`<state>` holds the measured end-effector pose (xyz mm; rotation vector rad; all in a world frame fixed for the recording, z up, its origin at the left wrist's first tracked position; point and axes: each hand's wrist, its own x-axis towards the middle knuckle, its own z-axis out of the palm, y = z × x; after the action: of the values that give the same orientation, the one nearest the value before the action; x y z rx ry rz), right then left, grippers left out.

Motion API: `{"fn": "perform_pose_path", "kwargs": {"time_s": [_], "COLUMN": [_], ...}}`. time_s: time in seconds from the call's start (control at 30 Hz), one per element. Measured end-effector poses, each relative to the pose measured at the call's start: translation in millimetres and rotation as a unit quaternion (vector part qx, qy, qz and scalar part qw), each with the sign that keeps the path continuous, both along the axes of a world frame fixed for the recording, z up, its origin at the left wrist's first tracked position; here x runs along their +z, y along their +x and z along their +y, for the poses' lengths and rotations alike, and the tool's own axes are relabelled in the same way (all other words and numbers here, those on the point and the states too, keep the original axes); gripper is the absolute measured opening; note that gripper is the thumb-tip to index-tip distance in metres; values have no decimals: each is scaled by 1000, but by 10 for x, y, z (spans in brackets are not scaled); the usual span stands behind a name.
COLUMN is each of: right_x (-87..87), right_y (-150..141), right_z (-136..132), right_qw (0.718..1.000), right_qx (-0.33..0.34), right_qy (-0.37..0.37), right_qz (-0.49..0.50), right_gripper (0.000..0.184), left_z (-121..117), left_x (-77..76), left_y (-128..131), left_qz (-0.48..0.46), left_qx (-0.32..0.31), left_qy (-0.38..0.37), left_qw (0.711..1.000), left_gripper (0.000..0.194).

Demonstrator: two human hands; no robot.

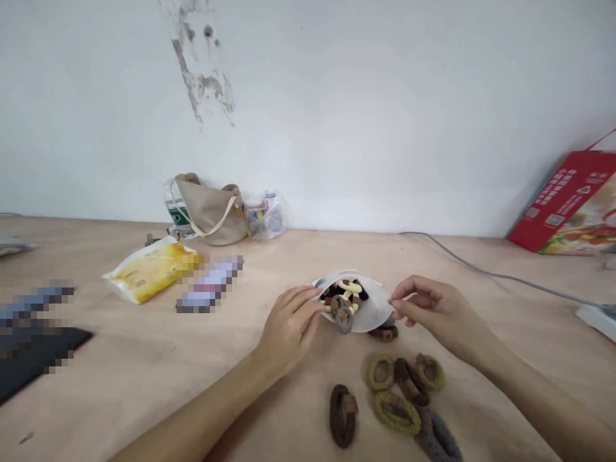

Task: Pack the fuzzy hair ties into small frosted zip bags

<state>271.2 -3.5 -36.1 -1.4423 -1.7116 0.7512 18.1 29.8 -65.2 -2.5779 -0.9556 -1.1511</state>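
Note:
A whitish translucent bag (373,308) lies on the table, its mouth facing me. Inside are several hair ties, cream, brown and black, and a grey hair tie (341,314) sits at the lip. My left hand (291,324) grips the bag's left edge, thumb below and fingers above. At the right edge, my right hand (433,311) pinches the rim between thumb and fingertips. Partly hidden under the bag's right side is another dark hair tie (385,332). Closer to me lie a brown hair tie (342,416), an olive hair tie (397,412) and several others.
Back left stand a beige handbag (216,215) and a plastic bag with a bottle (270,215). A yellow-white packet (154,268) and a blurred phone-like object (210,284) lie left. A red box (568,202) leans right, near a grey cable (481,266) and white power strip (597,321).

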Motion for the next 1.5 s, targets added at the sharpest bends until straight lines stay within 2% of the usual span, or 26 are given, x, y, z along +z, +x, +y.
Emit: {"fn": "perform_pose_path", "kwargs": {"time_s": [0.07, 0.13, 0.3, 0.5, 0.6, 0.7, 0.83, 0.97, 1.07, 1.17, 1.27, 1.4, 1.5], "right_x": [-85, -159, -227, -133, -110, -112, -93, 2, 114, 215, 251, 196, 161], "right_y": [85, 121, 49, 46, 32, 7, 28, 46, -23, -137, -223, -257, -242], "right_z": [25, 38, 10, -114, -109, -72, -99, -235, -340, -379, -332, -259, -289], "right_qw": [991, 973, 956, 934, 922, 929, 932, 927, 941, 968, 984, 988, 985], "right_qx": [6, 15, 37, 9, 27, 52, 21, 16, 52, 103, 86, 52, 63], "right_qy": [6, 14, 31, 26, 0, -9, -14, -9, -12, -10, 33, 83, 83], "right_qz": [-136, -229, -289, -357, -387, -365, -361, -375, -333, -230, -150, -119, -135], "right_gripper": [12, 13, 17, 19, 29, 37, 27, 21, 18, 14, 18, 42, 41], "left_z": [-4, -10, -15, 0, -4, -11, -14, -23, -41, -58, -68, -74, -78], "left_x": [1, 2, -3, -18, -20, -18, 1, 51, 83, 96, 96, 89, 88], "left_y": [4, 8, 10, 7, 5, -2, -1, 14, 26, 34, 35, 31, 28], "left_qz": [3, 2, 2, 0, -2, -11, -78, -205, -252, -261, -251, -227, -216], "left_qx": [2, 4, 8, 3, 7, 7, 6, 42, 55, 61, 49, 31, 29], "left_qy": [-1, 1, -6, -4, -8, -15, -79, -196, -236, -245, -232, -206, -202], "left_qw": [1000, 1000, 1000, 1000, 1000, 1000, 994, 958, 937, 932, 939, 952, 955], "left_gripper": [17, 17, 18, 18, 17, 18, 17, 15, 16, 16, 15, 14, 14]}}
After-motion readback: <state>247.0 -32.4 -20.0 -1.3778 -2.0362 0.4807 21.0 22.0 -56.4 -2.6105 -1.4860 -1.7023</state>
